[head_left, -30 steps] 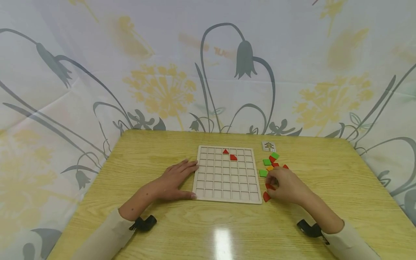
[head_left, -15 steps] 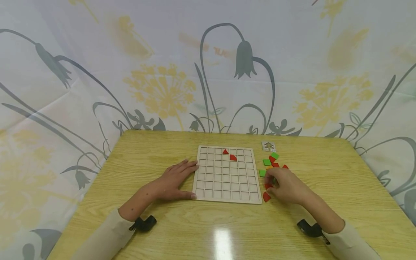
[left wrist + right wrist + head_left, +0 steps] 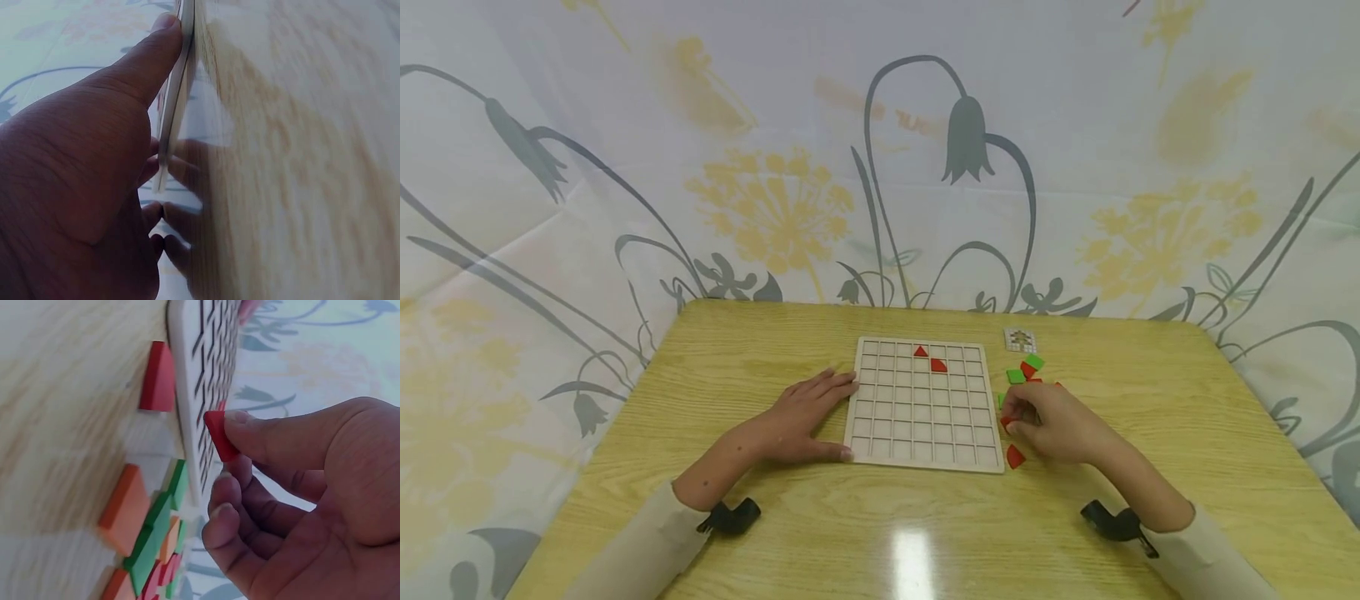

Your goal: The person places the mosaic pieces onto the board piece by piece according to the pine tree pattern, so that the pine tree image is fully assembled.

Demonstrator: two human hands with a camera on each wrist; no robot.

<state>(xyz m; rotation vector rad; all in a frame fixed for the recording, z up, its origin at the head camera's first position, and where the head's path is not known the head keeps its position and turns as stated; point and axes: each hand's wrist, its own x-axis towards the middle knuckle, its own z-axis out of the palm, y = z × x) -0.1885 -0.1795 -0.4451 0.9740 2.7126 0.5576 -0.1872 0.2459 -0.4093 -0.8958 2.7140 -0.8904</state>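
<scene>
A pale wooden grid board lies on the table, with a red triangle and a red piece with one rounded corner in its upper cells. My left hand rests along the board's left edge, fingers and thumb extended and touching it. Just off the right edge, my right hand pinches a small red tile between thumb and finger, raised above the table in the right wrist view. Beneath that hand, loose tiles are partly hidden. A red quarter-round tile lies near the board's lower right corner.
Several loose tiles sit right of the board, among them a green tile and an orange tile. Behind them lies a small picture card. A flower-printed cloth hangs behind the wooden table.
My right hand has lifted a red tile from the pile and shifted slightly left toward the board. My left hand has stayed in place.
</scene>
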